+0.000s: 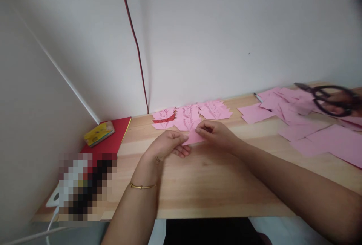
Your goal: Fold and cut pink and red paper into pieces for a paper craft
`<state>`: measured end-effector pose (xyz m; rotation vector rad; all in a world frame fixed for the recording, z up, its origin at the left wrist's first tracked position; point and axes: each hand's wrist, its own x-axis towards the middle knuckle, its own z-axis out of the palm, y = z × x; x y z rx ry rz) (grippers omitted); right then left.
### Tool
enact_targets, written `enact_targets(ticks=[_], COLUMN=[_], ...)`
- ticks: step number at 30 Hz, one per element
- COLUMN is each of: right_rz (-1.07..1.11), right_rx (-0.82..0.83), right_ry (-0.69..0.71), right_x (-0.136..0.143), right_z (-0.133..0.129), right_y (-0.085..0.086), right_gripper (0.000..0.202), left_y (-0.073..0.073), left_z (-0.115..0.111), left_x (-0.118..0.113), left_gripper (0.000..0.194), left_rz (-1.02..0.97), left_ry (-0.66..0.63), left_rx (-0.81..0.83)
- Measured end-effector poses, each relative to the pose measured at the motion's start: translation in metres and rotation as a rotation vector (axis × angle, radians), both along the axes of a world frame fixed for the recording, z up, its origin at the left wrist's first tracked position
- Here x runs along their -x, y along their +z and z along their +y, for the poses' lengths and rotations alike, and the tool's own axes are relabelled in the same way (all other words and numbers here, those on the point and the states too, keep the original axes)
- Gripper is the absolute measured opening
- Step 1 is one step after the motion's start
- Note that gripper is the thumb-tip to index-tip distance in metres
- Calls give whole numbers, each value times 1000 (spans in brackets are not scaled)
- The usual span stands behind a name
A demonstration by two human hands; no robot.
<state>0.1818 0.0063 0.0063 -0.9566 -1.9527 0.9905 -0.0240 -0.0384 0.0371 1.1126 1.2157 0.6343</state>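
A small piece of pink paper [195, 137] is held between my two hands, just above the wooden table. My left hand [172, 144], below a thin gold bangle, pinches its left edge with thumb and fingers. On the other side, my right hand [213, 133] grips the upper right part, its fingertips closed over the paper. Right behind my hands lie several pink paper cutouts [186, 117] with jagged edges and cut slits, laid side by side in groups. One strip of red paper [166, 119] shows among the leftmost ones.
Loose pink sheets [333, 143] spread over the right side, with a pen [258, 97] by them. Another person's hand [339, 101] holds black-handled scissors [325, 98] there, blurred. At left lie a red folder [121, 128] and a yellow packet [98, 133]. A cable [138, 49] runs down the wall.
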Motion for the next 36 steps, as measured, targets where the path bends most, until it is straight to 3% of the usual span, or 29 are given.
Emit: enact_targets(ticks=[10, 17, 22, 29, 36], right_rz=[-6, -23, -33, -28, -31], right_rx=[-1, 54, 100, 93, 143], right_ry=[-14, 118, 192, 133, 138], right_x=[2, 2, 3, 4, -1], right_z=[-1, -2, -4, -5, -2], right_y=[1, 0, 0, -4, 2], right_gripper=[19, 20, 21, 19, 27], left_y=[0, -3, -3, 1, -1], left_z=[1, 1, 1, -2, -2], left_x=[-2, 0, 0, -4, 1], left_gripper=[29, 24, 22, 25, 25], left_rz=[35, 131, 278, 557, 482], left_ry=[-18, -45, -157, -226, -228], left_rx=[-14, -102, -277, -582, -519])
